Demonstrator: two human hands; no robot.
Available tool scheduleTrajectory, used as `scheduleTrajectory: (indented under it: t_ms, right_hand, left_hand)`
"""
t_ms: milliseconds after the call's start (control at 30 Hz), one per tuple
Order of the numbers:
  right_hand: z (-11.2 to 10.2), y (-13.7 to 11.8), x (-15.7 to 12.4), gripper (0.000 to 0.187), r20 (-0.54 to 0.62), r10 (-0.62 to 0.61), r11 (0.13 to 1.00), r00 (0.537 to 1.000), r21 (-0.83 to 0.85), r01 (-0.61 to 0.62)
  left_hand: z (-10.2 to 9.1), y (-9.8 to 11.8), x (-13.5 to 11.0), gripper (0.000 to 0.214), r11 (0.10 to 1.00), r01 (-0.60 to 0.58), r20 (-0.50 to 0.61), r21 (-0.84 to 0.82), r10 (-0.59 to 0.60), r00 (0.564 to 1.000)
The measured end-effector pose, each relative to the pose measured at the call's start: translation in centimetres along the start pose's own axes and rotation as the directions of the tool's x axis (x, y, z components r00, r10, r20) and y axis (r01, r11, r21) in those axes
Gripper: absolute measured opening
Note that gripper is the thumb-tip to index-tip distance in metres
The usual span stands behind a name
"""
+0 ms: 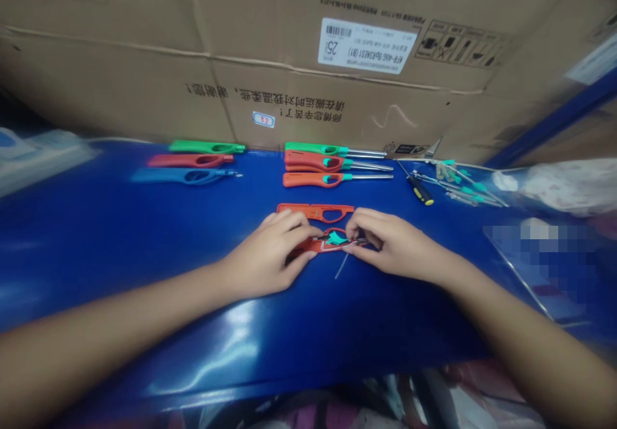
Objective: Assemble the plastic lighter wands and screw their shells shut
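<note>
An open orange half-shell of a gas lighter [314, 246] lies between my hands, with a teal trigger [336, 238] and a pale wire or thin tube along its lower side. My left hand [270, 249] closes round its handle end, thumb below and fingers above. At the front end, my right hand [393, 239] pinches with thumb and forefinger; what exactly sits between those fingertips is partly hidden. A thin clear tube [342, 266] sticks out below the shell. Just behind, the matching orange half-shell [315, 212] rests on the blue table [216, 326].
Several assembled lighters with metal barrels [337, 179] lie at the back, beside green, red and blue shells [200, 175] to their left. A screwdriver [420, 191] and teal parts with tubes [463, 184] lie right. A big carton [270, 49] stands behind.
</note>
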State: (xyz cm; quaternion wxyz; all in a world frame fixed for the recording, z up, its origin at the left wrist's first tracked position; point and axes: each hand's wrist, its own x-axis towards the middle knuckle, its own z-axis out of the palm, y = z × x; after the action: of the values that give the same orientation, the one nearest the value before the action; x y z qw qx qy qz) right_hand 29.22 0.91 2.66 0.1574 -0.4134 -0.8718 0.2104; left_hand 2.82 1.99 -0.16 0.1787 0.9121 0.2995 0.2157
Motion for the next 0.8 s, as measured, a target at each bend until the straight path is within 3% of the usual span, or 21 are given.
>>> scheduleTrajectory:
  t_ms: [467,800]
  right_hand:
    - [0.6,-0.39,0.25,0.008,-0.03,0.066,0.998,0.997,-0.021,-0.066]
    - [0.44,-0.99,0.01,0.029,-0.002,0.089,0.996,0.996,0.001,-0.089]
  left_hand:
    - [0.16,0.1,0.07,0.026,1.0,0.017,-0.007,-0.022,-0.017,1.0]
    - [0.09,0.23,0.11,0.026,1.0,0.019,0.011,-0.015,-0.019,1.0]
